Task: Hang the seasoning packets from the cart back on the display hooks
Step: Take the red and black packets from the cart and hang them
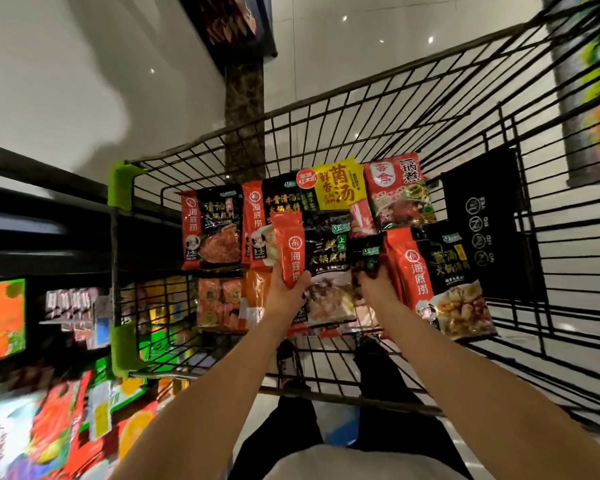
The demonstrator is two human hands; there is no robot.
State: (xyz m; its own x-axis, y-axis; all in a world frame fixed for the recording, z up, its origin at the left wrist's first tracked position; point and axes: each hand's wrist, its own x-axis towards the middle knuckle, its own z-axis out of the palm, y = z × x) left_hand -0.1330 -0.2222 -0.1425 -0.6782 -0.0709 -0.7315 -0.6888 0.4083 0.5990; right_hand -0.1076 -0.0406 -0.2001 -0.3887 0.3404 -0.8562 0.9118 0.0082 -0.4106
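Observation:
A black wire shopping cart (326, 119) stands in front of me with several red, black and yellow seasoning packets lying flat in its basket. My left hand (286, 289) grips the red left edge of a black packet (326, 258) in the middle of the cart. My right hand (373, 284) holds the same packet's right side, fingers curled over a dark edge. Beside it lie a red and black packet (440, 278) on the right, a yellow packet (336, 188) behind, and another red and black one (215, 226) at the left.
Shelves with colourful packaged goods (49, 410) run along my left, blurred. A dark pillar (245, 98) rises beyond the cart. A black sign panel (482, 220) hangs on the cart's right wall. Pale tiled floor (66, 81) surrounds the cart. My legs stand behind it.

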